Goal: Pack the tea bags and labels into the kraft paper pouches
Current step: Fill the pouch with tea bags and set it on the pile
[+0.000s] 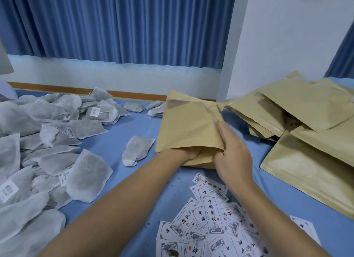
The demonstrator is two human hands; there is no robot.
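desk: what step does this show?

photographer: a packer opening a kraft pouch (187, 126) for filling. the pouch lies on the blue surface (134, 126), mouth toward the packer. it sits between the heap of tea bags (47, 142) on the packer's left and the stack of pouches (297, 113) on the right. the right hand (232, 155) pinches the edge of the mouth, with the thumb tucked under the paper and the fingers over it. the left hand (191, 153) is pushed into the opening. its fingers are hidden by the paper, so i cannot tell whether they hold anything.

desk: and the next move?

photographer: my reading is that filling is under way or about to begin. the right hand needs to keep the mouth spread while the left comes out for a tea bag. one loose tea bag (137, 149) lies just beside the pouch, the nearest to reach. a label has to go in as well. the labels (210, 222) are fanned out near the packer, under the right forearm.

desk: any legible writing?

photographer: the labels carry black brush characters, 中國藥材, above an ink drawing and beside a red seal. several tea bags bear small white stickers (95, 111), but the print on them is too small to read. the pouches show no printing.
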